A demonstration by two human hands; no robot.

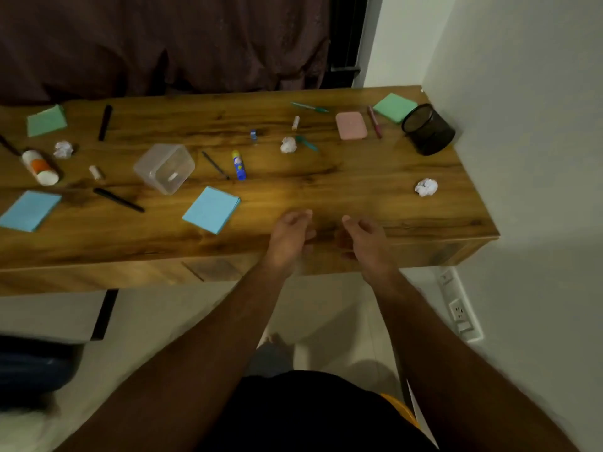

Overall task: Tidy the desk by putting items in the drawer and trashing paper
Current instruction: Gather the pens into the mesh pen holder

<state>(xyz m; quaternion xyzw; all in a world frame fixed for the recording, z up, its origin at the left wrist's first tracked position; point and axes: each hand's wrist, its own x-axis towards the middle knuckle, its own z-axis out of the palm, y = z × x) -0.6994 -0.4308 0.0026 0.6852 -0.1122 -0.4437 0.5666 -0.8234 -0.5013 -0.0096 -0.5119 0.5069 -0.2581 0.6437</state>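
The wooden desk (pixel 326 177) is scattered with stationery. Three crumpled paper balls lie on it: one at the right (pixel 426 187), one in the middle (pixel 288 145), one at the left (pixel 63 149). A blue glue stick (pixel 239 165), blue note pads (pixel 212 209) (pixel 27 210), green pads (pixel 395 107) (pixel 46 121), a pink case (pixel 351 125) and several pens lie about. My left hand (pixel 290 238) and my right hand (pixel 365 243) hover side by side over the desk's front edge, fingers loosely curled, holding nothing. The drawer front (pixel 212 270) under the edge is closed.
A clear plastic box (pixel 164 168) lies tipped at centre left. A black mesh pen cup (pixel 427 129) lies on its side by the right wall. A white and orange bottle (pixel 39 167) lies at the left. Wall sockets (pixel 458 309) sit low on the right wall.
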